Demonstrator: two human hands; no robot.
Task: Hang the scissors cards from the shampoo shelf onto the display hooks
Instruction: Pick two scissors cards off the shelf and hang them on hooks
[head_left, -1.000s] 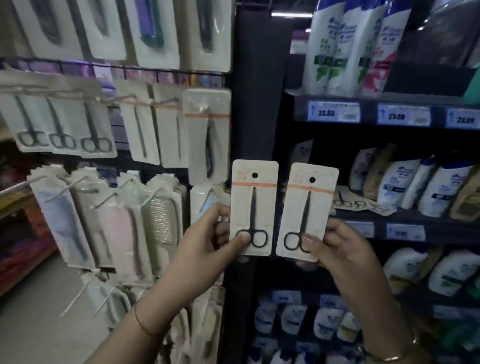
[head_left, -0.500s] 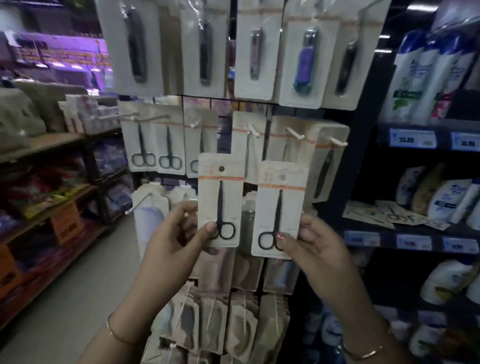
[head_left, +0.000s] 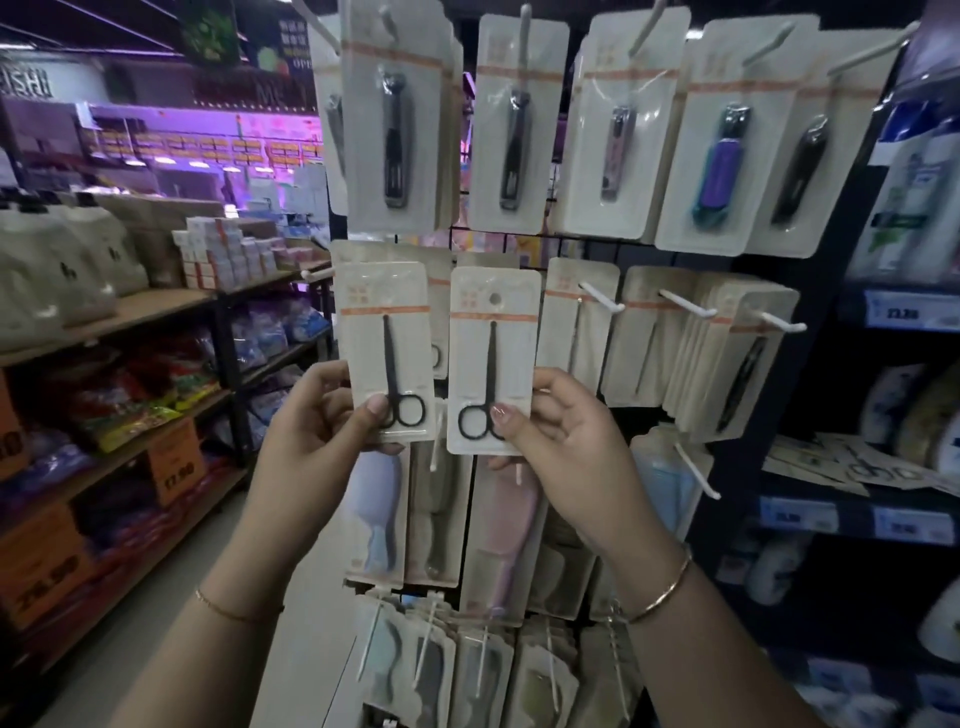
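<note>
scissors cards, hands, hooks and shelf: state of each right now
left hand: holding left scissors card upright, not hooked
right hand: holding right scissors card upright, hang hole free
middle-row hook: loaded with hung cards
shampoo shelf: more scissors cards lying flat

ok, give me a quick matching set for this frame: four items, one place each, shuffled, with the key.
Items:
1. left-hand black scissors card
2. right-hand black scissors card
3. purple nail clipper card
4. loose scissors cards

Places:
A. lying flat on the dark shampoo shelf at right
B. pinched at its lower edge by the right hand
C. hanging in the top row of hooks
D. pinched at its lower edge by the left hand

Pairs: 1-D, 2-B, 3-C, 4-A
</note>
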